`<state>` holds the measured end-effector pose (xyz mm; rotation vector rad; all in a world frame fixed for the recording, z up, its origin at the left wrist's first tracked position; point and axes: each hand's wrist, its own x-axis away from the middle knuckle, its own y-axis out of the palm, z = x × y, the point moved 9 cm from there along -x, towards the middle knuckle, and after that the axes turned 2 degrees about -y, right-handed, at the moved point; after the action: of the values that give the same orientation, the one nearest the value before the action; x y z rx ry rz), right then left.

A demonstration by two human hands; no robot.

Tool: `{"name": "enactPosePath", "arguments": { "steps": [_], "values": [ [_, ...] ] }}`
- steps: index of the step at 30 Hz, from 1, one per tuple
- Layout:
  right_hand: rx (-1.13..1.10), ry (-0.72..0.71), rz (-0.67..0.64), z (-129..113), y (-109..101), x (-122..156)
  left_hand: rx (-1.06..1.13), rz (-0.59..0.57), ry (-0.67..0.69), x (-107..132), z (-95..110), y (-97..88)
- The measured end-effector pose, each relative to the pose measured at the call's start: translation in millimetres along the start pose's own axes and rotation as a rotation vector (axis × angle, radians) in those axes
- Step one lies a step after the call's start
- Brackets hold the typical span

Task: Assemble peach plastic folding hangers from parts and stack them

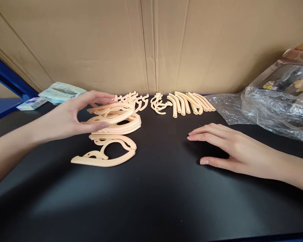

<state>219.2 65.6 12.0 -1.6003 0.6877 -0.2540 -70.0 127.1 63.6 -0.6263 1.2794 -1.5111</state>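
My left hand point(73, 116) is closed around the outer end of a cream plastic folding hanger point(118, 116), thumb below and fingers above. That hanger is at the top of a stack of folded hangers point(128, 129), and whether it is lifted clear of them I cannot tell. In front of the stack, one more folded hanger point(98, 162) lies flat on the black table, with its hook curled inside the bent arms. My right hand point(227, 149) holds nothing; its fingers are apart, low over the table at the right.
Along the back lie loose hooks point(159, 104) and curved hanger arms point(187, 104) of the same cream plastic. A tissue pack point(62, 92) is at the back left. Crinkled clear plastic point(272, 114) and a transparent bag point(288, 80) fill the back right. Cardboard point(103, 43) stands behind.
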Motion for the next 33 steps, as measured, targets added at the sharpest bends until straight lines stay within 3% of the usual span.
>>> {"name": "enactPosePath", "arguments": {
  "steps": [5, 12, 20, 33],
  "values": [
    [0.016, 0.008, 0.006, 2, 0, 0, 0.028, -0.048, 0.025, -6, -2, 17.5],
    [0.075, -0.008, -0.01, 0, 0, 0, 0.074, -0.082, -0.021, 0, -10, 27.9],
    [0.079, -0.019, -0.003, 2, 0, 3, 0.03, -0.086, -0.084, 4, -30, 25.1],
    [0.05, 0.006, -0.009, 7, 3, 6, 0.042, -0.059, -0.154, 3, -38, 25.3]
  ]
}}
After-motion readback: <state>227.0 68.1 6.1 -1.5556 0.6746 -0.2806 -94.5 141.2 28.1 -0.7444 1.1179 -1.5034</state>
